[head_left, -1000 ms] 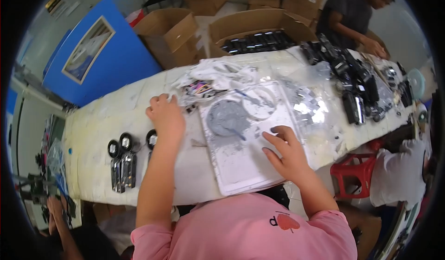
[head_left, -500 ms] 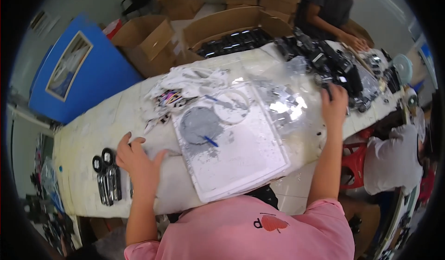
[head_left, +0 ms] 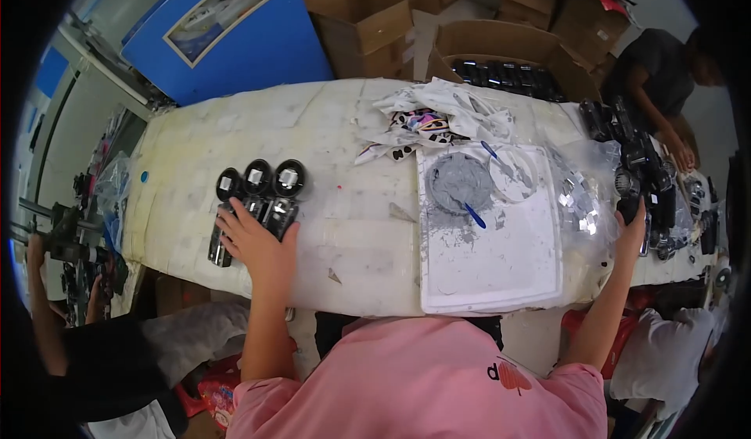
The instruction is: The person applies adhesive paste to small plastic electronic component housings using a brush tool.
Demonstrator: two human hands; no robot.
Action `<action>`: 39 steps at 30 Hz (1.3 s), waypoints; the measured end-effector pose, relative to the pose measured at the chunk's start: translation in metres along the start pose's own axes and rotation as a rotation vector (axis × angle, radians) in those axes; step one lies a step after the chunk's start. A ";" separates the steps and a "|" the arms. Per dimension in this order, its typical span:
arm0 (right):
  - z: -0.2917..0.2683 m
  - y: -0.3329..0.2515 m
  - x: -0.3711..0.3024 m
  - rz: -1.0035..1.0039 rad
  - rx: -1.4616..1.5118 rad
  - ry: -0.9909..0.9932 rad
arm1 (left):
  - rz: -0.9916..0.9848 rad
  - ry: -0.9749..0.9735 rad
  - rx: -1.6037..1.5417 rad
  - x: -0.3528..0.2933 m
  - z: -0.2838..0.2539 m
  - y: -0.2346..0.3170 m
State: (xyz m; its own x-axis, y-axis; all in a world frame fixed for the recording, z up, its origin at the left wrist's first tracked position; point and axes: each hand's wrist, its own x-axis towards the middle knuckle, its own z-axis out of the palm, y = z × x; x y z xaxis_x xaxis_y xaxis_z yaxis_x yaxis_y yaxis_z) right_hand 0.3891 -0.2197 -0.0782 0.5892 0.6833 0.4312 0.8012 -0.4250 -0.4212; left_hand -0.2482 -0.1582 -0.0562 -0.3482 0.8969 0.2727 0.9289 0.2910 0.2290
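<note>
On the table to the left, three black handle-shaped devices (head_left: 283, 214) lie side by side, each with a round head bearing a white label. My left hand (head_left: 262, 243) rests across their bodies with its fingers spread, partly hiding them. At the right, the fingers of my right hand (head_left: 632, 226) are closed around a black device (head_left: 628, 207) at the near edge of a pile of similar black devices (head_left: 657, 169). Between my hands sits a white board (head_left: 493, 263). It carries a patch of grey paste (head_left: 459, 181), a round white lid (head_left: 513, 174) and blue-handled spatulas (head_left: 476, 216).
White rags (head_left: 461, 110) are heaped behind the board. Clear plastic with small shiny squares (head_left: 579, 204) lies to its right. Cardboard boxes (head_left: 368, 28) and a blue panel (head_left: 235, 55) stand beyond the table. Another person (head_left: 653, 79) works at the far right; someone else sits at the left.
My view has swung left. My left hand has moved from beside the devices onto them, where three heads now show instead of two. My right hand stays by the pile.
</note>
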 end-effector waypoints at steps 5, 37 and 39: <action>-0.023 -0.067 -0.033 -0.070 0.267 0.213 | -0.019 0.174 0.163 0.034 0.014 -0.053; 0.062 -0.076 -0.001 -0.232 -0.206 -0.452 | 0.981 -0.287 -0.423 -0.040 -0.002 0.058; 0.075 -0.052 0.008 -0.285 -0.261 -0.444 | 0.912 -0.232 -0.531 -0.045 -0.001 0.057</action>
State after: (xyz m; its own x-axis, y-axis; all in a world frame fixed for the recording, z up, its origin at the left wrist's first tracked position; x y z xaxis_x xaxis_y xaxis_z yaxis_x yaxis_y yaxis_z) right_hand 0.3444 -0.1480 -0.1132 0.2919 0.9513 0.0994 0.9539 -0.2820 -0.1027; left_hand -0.1798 -0.1818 -0.0547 0.5312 0.7597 0.3750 0.6332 -0.6501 0.4201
